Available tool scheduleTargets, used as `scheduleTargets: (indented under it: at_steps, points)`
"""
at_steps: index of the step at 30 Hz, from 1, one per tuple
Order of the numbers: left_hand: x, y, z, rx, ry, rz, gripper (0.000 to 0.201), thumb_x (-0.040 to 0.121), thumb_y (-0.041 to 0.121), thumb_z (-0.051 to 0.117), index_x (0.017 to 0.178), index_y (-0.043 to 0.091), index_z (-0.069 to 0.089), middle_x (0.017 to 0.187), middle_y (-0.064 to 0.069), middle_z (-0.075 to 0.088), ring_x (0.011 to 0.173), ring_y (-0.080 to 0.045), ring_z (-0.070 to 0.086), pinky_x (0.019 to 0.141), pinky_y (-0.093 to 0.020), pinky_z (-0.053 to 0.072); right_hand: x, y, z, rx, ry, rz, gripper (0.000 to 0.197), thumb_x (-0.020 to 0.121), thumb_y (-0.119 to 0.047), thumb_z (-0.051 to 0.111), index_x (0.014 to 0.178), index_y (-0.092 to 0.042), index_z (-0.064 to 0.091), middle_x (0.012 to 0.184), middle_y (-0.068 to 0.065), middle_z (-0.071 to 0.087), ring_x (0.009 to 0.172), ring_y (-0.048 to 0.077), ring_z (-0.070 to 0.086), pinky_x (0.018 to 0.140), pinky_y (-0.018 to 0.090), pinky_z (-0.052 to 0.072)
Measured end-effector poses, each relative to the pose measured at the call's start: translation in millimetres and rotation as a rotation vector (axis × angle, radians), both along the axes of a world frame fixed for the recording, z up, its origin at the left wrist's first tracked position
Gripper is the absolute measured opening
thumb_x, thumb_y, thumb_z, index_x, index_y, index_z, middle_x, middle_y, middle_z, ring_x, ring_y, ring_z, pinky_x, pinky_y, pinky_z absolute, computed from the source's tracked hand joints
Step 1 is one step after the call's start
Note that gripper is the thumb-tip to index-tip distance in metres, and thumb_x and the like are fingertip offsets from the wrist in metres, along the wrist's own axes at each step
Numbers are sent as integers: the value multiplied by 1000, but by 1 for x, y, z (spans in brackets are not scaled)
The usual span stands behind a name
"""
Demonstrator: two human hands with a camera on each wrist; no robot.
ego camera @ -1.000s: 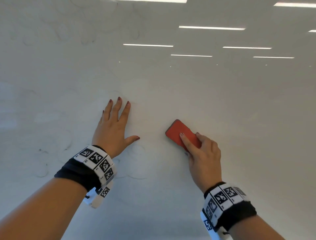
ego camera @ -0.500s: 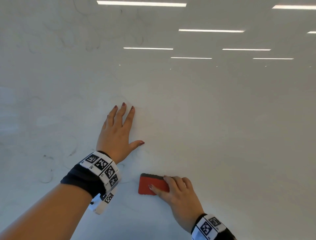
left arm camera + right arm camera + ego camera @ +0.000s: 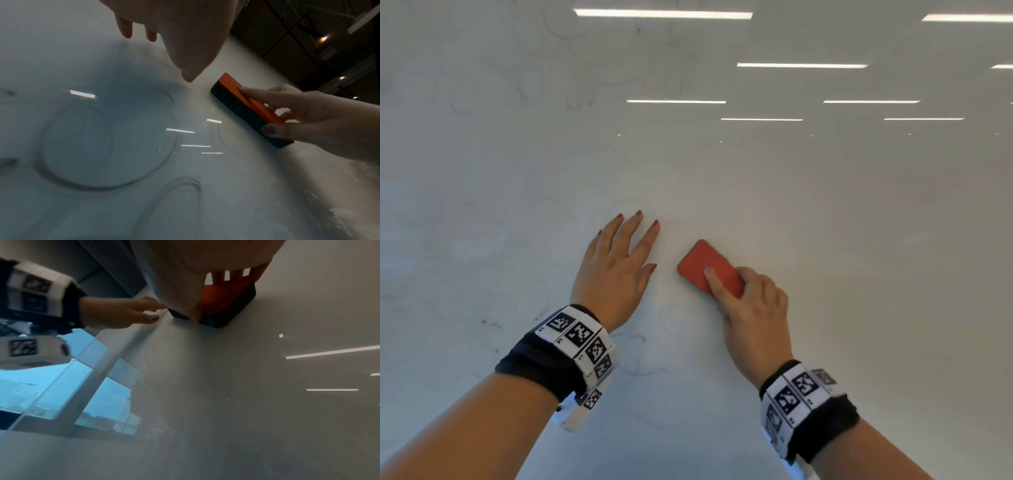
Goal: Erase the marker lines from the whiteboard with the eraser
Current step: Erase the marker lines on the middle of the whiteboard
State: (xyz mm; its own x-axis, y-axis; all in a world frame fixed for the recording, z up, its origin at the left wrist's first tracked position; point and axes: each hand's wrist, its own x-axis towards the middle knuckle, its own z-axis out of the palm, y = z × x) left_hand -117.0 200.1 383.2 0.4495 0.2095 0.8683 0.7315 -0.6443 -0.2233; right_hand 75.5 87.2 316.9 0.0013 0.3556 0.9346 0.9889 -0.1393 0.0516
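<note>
The whiteboard (image 3: 825, 240) fills the head view, glossy, with faint grey marker loops (image 3: 640, 356) below my hands and more smudged curls (image 3: 571, 92) near the top left. My right hand (image 3: 750, 308) grips a red eraser (image 3: 705, 265) with a dark felt base (image 3: 236, 105) and presses it flat on the board, forefinger along its top. My left hand (image 3: 616, 270) lies flat on the board with fingers spread, just left of the eraser. In the left wrist view a large faint circle (image 3: 107, 146) and arcs (image 3: 180, 186) show beneath the left wrist.
Ceiling light strips (image 3: 801, 65) reflect in the board's upper right. The right wrist view shows the board's left edge, with windows (image 3: 51, 394) beyond it. Both wrists carry black bands with checkered tags (image 3: 582, 339).
The eraser swept down and left to below my left hand half a second ago, then back up to the right of that hand. My left hand stayed flat on the board.
</note>
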Motion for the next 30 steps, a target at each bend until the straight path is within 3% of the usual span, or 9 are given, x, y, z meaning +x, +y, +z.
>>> scheduleTargets:
  at_steps: [5, 8, 10, 12, 16, 21, 25, 30]
  points:
    - [-13, 10, -1, 35, 39, 7, 61, 91, 31, 54, 146, 16, 33, 152, -10, 28, 138, -33, 26, 106, -50, 33, -38, 16, -64, -213, -161, 36, 72, 69, -14, 42, 137, -37, 43, 118, 10, 50, 93, 30, 49, 77, 40, 31]
    - [-14, 9, -2, 23, 50, 15, 64, 91, 32, 55, 147, 17, 30, 154, -9, 26, 139, -32, 25, 108, -49, 32, -43, 17, -116, -316, -276, 52, 57, 77, -20, 42, 130, -42, 48, 110, 6, 48, 87, 27, 54, 77, 40, 37]
    - [-14, 9, -2, 16, 54, 23, 65, 91, 33, 55, 148, 18, 27, 154, -8, 24, 140, -31, 24, 109, -48, 31, -34, 15, -138, -255, -321, 35, 47, 87, -20, 44, 126, -45, 51, 106, 3, 48, 83, 24, 58, 75, 39, 43]
    - [-14, 10, -2, 20, 54, 25, 65, 91, 34, 54, 148, 18, 27, 154, -8, 24, 139, -31, 25, 108, -47, 30, -21, 8, -147, -168, -337, 18, 49, 85, -20, 51, 126, -46, 52, 108, 3, 49, 84, 22, 60, 75, 38, 44]
    - [-13, 12, -3, 49, 35, 1, 64, 90, 33, 56, 147, 18, 31, 153, -8, 28, 138, -31, 27, 108, -47, 30, -2, -5, -110, -115, -200, 3, 67, 72, -15, 48, 134, -40, 49, 119, 8, 48, 97, 31, 50, 81, 41, 35]
    - [-13, 14, -4, 72, 15, -35, 62, 90, 33, 53, 146, 18, 32, 153, -7, 28, 138, -31, 28, 108, -46, 29, -24, 10, -33, -45, 17, -33, 74, 71, -8, 59, 138, -35, 45, 124, 10, 47, 101, 32, 46, 83, 42, 32]
    - [-16, 17, -2, 92, 11, -60, 59, 91, 25, 57, 145, 19, 36, 151, -6, 32, 136, -31, 32, 101, -45, 39, -44, 23, -43, -123, -81, 1, 77, 70, -6, 48, 140, -36, 42, 123, 10, 47, 101, 31, 45, 82, 42, 31]
    - [-18, 18, 0, 91, 11, -63, 59, 89, 25, 60, 144, 19, 38, 150, -6, 35, 134, -31, 36, 99, -44, 41, -56, 21, -73, -365, -296, 33, 66, 74, -19, 42, 136, -41, 42, 122, 6, 47, 102, 28, 49, 87, 41, 31]
